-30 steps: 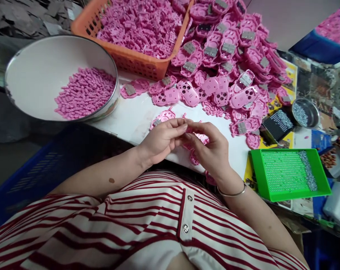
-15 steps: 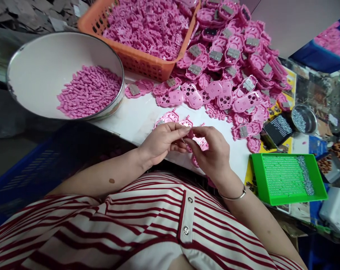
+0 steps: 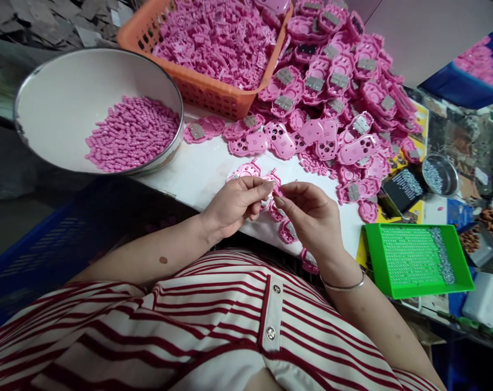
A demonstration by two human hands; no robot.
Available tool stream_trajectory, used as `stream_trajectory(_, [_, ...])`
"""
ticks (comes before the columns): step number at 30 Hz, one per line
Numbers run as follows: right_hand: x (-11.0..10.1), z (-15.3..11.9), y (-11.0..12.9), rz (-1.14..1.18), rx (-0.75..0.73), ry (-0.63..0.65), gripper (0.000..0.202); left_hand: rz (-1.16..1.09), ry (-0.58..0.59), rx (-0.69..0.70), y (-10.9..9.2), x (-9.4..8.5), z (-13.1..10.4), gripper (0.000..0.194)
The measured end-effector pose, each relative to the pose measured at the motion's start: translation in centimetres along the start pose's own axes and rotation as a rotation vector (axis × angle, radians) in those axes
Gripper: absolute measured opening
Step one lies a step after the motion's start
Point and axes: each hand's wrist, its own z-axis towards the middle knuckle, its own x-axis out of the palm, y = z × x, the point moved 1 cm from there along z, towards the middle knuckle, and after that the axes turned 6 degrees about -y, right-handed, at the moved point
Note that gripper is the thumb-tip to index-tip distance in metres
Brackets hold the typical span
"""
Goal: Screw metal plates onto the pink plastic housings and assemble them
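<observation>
My left hand (image 3: 241, 207) is closed in a pinch, thumb on top and the other fingers curled under. Facing it, my right hand (image 3: 315, 217) pinches with thumb and forefinger. A small pink plastic piece (image 3: 277, 190) shows between the fingertips of both hands; its exact form is mostly hidden. Below and behind the hands, several pink plastic shell halves (image 3: 287, 232) lie in a row along the white tabletop (image 3: 197, 182). One more shell (image 3: 248, 169) lies just beyond my left hand.
A white basin (image 3: 58, 103) of small pink parts stands at left, beside an orange basket (image 3: 213, 95) of pink pieces. Pink shells with metal plates (image 3: 339, 81) are heaped at the back. To the right are a green tray (image 3: 413, 290) and a metal bowl (image 3: 450, 184) holding small metal parts.
My right hand has shifted slightly right and its fingers have drawn a little away from my left hand. The pink piece between the fingertips shows more now.
</observation>
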Motion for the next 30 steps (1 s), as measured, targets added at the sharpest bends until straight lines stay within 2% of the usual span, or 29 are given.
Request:
stream_trajectory(8, [-0.6,-0.8,0.0,-0.393,-0.392,-0.092,0.018,0.000,0.002,0.002,0.6,0.0,-0.1,0.034])
stream_trajectory(13, [-0.3,-1.2,0.8,-0.693,-0.735,-0.140,0.014,0.029,0.064,-0.006,0.7,0.1,-0.3,0.034])
stream_trajectory(18, [-0.2,-1.1,0.7,-0.853,-0.969,-0.133,0.028,0.023,0.005,0.037,0.5,0.1,-0.4,0.032])
stream_trajectory(20, [-0.2,-1.0,0.6,-0.932,-1.057,-0.106,0.034,0.034,0.026,0.026,0.5,0.0,-0.5,0.032])
stream_trajectory(23, [-0.1,-1.2,0.5,-0.915,-1.087,-0.069,0.048,0.064,0.094,-0.011,0.5,0.0,-0.8,0.038])
stream_trajectory(25, [-0.1,-1.3,0.6,-0.854,-1.037,-0.042,0.055,0.069,0.099,-0.010,0.4,0.1,-0.9,0.040])
stream_trajectory(30, [-1.3,-1.2,1.3,-0.738,-0.885,-0.100,0.043,0.074,0.003,-0.035,0.3,0.1,-0.7,0.033])
